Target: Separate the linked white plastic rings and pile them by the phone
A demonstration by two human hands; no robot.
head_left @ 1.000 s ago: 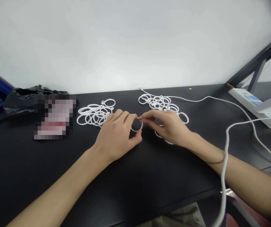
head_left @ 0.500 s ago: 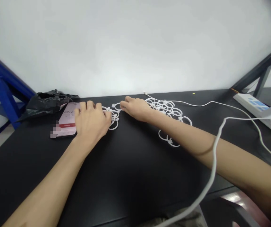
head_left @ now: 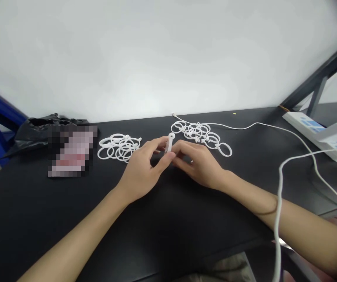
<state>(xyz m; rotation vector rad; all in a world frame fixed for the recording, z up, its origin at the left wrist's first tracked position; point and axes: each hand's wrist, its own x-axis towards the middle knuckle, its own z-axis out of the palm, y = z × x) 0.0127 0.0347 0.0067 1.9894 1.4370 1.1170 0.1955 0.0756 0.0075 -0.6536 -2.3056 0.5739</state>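
Both forearms reach in from the lower corners and converge over the middle of the black counter (head_left: 153, 235). Left hand (head_left: 140, 168): back of hand and thumb side up, fingers bent forward, thumb angled up toward them, pinching a white ring (head_left: 169, 144). Ring stands upright between the two hands, seen nearly edge-on, small round knob at its top. Right hand (head_left: 200, 162): knuckles arched, fingers curled inward, tips close against the left thumb at the ring's lower part; cannot tell whether they grip it, contact hidden. Wrists look fairly straight. Left pile of rings (head_left: 120, 145) lies overlapping just beyond the left hand; right pile of rings (head_left: 197, 131) lies beyond the right hand, one loop trailing toward the wrist side. White cable (head_left: 278, 207) crosses in front of the right forearm. Blurred-out phone (head_left: 73, 150) and black bag (head_left: 40, 131) sit at far left.
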